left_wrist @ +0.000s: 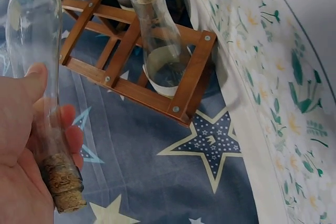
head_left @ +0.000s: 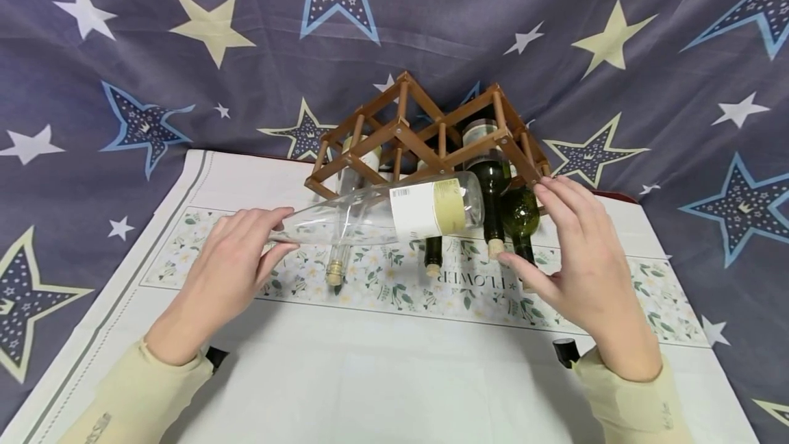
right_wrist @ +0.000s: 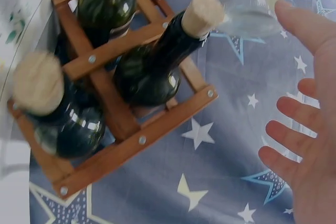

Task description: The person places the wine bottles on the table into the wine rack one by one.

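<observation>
My left hand (head_left: 231, 259) grips the neck of a clear glass bottle (head_left: 370, 218), its thumb and fingers curled round it. The bottle lies sideways in the air before the rack, its base and white-and-yellow label (head_left: 425, 210) toward the right. In the left wrist view, a cork (left_wrist: 65, 187) pokes out past the hand. My right hand (head_left: 573, 252) is held at the rack's right end, fingers extended, nothing in it. Its thumb is close to the bottle's base (right_wrist: 249, 17) in the right wrist view.
A brown wooden wine rack (head_left: 403, 132) stands at the table's back. It bears another clear corked bottle (head_left: 345, 225) and several dark green ones, such as this green bottle (head_left: 491, 190), necks forward. A floral runner print (head_left: 382, 279) crosses the white tablecloth (head_left: 394, 375). Behind hangs a starry curtain (head_left: 431, 33).
</observation>
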{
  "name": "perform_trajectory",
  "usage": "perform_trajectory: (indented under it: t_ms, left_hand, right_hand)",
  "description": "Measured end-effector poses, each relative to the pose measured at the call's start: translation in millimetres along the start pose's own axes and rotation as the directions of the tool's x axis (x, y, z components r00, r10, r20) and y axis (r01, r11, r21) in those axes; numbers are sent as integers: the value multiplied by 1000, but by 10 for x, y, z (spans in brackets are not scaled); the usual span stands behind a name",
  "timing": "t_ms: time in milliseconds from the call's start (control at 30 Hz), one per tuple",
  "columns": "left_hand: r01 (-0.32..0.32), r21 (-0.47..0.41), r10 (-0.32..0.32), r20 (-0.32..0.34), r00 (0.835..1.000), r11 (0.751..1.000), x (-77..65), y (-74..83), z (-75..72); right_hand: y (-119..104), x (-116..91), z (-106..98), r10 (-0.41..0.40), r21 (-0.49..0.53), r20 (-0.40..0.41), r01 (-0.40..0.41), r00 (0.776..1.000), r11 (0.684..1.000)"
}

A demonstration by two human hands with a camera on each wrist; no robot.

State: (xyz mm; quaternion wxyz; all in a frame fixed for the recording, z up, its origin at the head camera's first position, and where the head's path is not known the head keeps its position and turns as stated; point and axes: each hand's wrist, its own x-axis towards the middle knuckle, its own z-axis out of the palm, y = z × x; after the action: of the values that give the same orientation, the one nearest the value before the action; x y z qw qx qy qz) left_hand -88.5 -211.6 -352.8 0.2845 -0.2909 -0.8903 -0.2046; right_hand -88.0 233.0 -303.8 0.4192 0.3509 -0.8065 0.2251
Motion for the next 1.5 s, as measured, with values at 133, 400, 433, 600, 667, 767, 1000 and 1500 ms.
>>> perform_trajectory:
  t_ms: [133, 400, 433, 600, 667, 767, 1000, 1500]
  left_hand:
    - [32, 4, -32, 30, 999, 999, -61, -18, -18]
    - [63, 11, -63, 45, 997, 998, -187, -47, -41]
    - [66, 11, -67, 46, 997, 998, -205, -49, -43]
    - [88, 20, -89, 57, 994, 996, -289, -58, -45]
    - [100, 30, -102, 61, 993, 995, -316, -58, -47]
    - [121, 44, -124, 66, 990, 992, -348, -52, -50]
    - [166, 50, -169, 68, 983, 985, -401, -36, -48]
    - [240, 56, -245, 99, 964, 969, -472, 11, -7]
  right_hand:
    - [54, -90, -73, 38, -17, 15, -37, 999, 999]
    - [172, -298, -188, 90, -37, 61, -88, 994, 995]
    - [190, -323, -195, 92, -38, 62, -90, 994, 995]
    - [280, -455, -239, 121, -60, 76, -117, 990, 991]
    - [309, -514, -263, 143, -75, 93, -136, 985, 988]
    - [345, -593, -283, 171, -86, 116, -162, 978, 983]
    - [411, -721, -299, 214, -91, 132, -203, 968, 975]
    - [525, -1000, -361, 318, -135, 232, -293, 919, 946]
